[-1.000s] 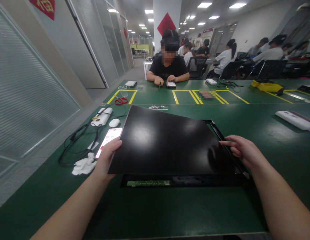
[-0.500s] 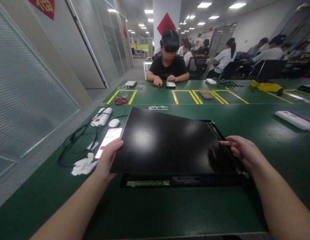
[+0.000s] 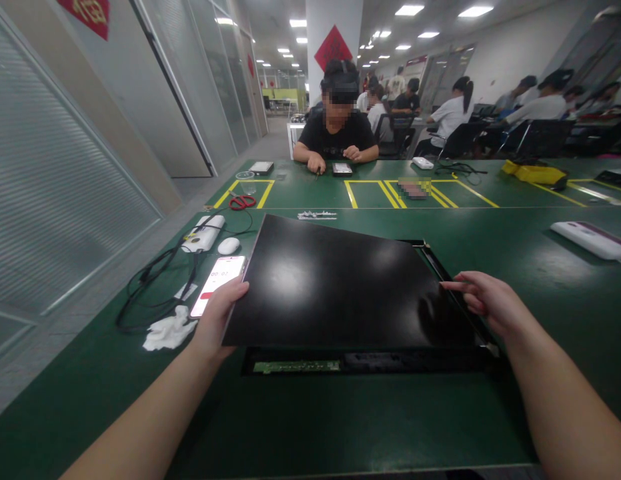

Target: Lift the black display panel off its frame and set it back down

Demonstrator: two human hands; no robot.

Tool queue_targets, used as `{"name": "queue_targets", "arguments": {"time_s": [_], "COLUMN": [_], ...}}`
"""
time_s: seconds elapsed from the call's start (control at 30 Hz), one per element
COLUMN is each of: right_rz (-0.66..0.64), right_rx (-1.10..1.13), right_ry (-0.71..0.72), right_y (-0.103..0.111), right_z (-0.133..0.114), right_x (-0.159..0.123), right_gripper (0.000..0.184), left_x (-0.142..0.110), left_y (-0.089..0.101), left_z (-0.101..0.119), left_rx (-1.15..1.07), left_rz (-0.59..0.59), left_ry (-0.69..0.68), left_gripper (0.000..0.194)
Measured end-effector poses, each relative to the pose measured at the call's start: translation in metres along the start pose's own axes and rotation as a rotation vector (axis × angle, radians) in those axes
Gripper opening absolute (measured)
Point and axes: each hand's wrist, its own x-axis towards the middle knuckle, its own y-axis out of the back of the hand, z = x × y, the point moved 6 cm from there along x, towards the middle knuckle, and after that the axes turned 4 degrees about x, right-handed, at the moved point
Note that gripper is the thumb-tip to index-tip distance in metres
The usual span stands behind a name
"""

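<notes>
A large black glossy panel [image 3: 335,283] lies tilted over a black frame [image 3: 440,263] on the green table, its left side raised. My left hand [image 3: 217,320] grips the panel's left edge, thumb on top. My right hand [image 3: 483,303] rests on the panel's right edge beside the frame, fingers curled against it. Under the panel's near edge a green circuit strip [image 3: 296,366] shows inside the frame.
Left of the panel lie a lit phone [image 3: 219,276], a white mouse [image 3: 229,245], a white box with black cables [image 3: 204,233] and crumpled tissue [image 3: 167,331]. Red scissors [image 3: 243,201] lie farther back. A person [image 3: 337,130] sits opposite. A white device [image 3: 590,238] lies at right.
The panel's raised left side has sunk slightly and shifted a little right with my left hand. My right hand has barely moved.
</notes>
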Motion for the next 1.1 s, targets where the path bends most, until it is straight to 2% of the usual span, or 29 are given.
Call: {"name": "queue_targets", "arguments": {"time_s": [0.3,0.5,1.1], "right_rz": [0.001,0.022,0.029], "right_rx": [0.013,0.036,-0.028], "right_ry": [0.001,-0.018,0.033], "right_y": [-0.0018,-0.0017,0.0023], "right_z": [-0.0003,-0.0003,-0.0045], "right_x": [-0.0005,-0.0015,-0.0016], "right_gripper": [0.019,0.018,0.017], "left_x": [-0.0015,-0.0022,-0.0006], "left_y": [-0.0063,-0.007,-0.0089], "left_z": [0.0041,0.0035,0.0024], "left_rx": [0.009,0.015,0.024], "left_rz": [0.038,0.065,-0.016], "left_ry": [-0.008,0.004,-0.001], "left_gripper": [0.026,0.022,0.03]}}
